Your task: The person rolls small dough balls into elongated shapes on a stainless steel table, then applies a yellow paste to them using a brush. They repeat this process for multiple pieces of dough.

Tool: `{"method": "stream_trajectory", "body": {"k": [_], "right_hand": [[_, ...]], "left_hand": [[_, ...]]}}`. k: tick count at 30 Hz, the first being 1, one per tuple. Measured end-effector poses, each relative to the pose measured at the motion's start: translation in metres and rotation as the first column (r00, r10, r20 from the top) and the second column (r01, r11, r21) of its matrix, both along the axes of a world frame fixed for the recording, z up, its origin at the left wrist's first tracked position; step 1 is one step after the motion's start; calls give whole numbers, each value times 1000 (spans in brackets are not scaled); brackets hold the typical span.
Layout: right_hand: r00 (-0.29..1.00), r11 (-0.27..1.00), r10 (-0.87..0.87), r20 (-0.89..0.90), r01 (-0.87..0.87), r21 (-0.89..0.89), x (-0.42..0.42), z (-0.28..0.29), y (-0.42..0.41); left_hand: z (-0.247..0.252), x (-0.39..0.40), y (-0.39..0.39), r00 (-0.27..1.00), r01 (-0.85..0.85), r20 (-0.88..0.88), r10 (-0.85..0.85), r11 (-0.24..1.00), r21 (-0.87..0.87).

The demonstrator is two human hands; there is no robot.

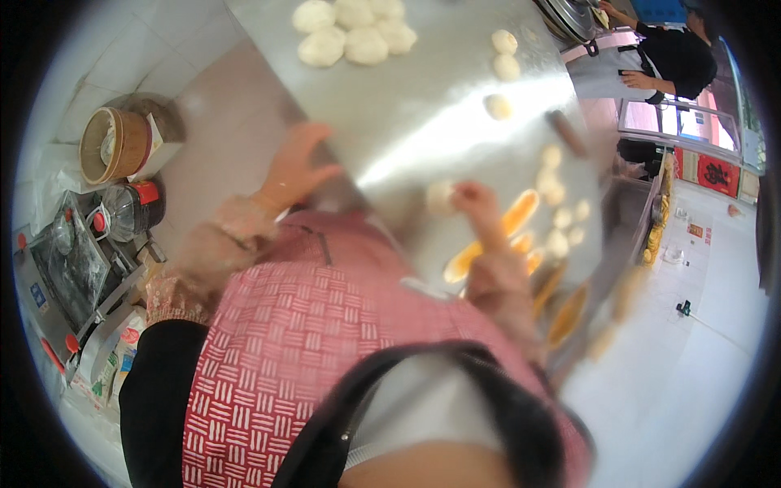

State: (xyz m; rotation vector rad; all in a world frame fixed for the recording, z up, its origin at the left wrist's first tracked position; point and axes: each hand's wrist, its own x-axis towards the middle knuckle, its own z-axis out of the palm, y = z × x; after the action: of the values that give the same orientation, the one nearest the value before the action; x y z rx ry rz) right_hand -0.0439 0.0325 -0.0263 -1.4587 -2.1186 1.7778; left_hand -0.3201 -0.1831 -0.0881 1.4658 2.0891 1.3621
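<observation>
My left hand (pixel 299 161) is raised at the near edge of the steel worktable (pixel 390 91), fingers apart, holding nothing. My right hand (pixel 479 201) is over the table with its fingertips at a pale piece of dough (pixel 440 198); motion blur hides whether they grip it. Just beyond my right wrist lie long yellow-orange pieces (pixel 520 212), with small dough balls (pixel 556 241) further right. Several larger round dough pieces (pixel 366 44) lie grouped at the table's far left. Three smaller dough balls (pixel 506 67) are spaced along the far right part.
A short brown rod (pixel 567 133) lies near the table's right edge. Another person (pixel 665 64) stands beyond it, beside large round metal lids (pixel 564 21). On the left are a wooden bucket (pixel 116 145), a large plastic bottle (pixel 131 210) and a dark, flour-dusted tray (pixel 70 262).
</observation>
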Motion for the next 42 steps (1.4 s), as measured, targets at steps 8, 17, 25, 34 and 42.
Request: {"method": "stream_trajectory", "body": {"k": [8, 17, 25, 34, 42], "right_hand": [[984, 996, 69, 165, -77, 41, 4, 8, 36], [884, 421, 21, 467, -432, 798, -44, -81, -22], [976, 918, 11, 219, -96, 384, 25, -91, 49], [866, 501, 106, 490, -471, 725, -22, -64, -36], [877, 879, -358, -320, 432, 202, 15, 48, 97]], "left_hand": [[-3, 15, -5, 1000, -20, 1, 20, 1000, 24], [-3, 17, -15, 998, -57, -21, 57, 998, -13], [4, 23, -15, 995, -86, -45, 85, 996, -14], [-18, 30, -16, 999, -30, -36, 28, 998, -51], [-19, 50, -15, 997, 66, -25, -69, 992, -104]]}}
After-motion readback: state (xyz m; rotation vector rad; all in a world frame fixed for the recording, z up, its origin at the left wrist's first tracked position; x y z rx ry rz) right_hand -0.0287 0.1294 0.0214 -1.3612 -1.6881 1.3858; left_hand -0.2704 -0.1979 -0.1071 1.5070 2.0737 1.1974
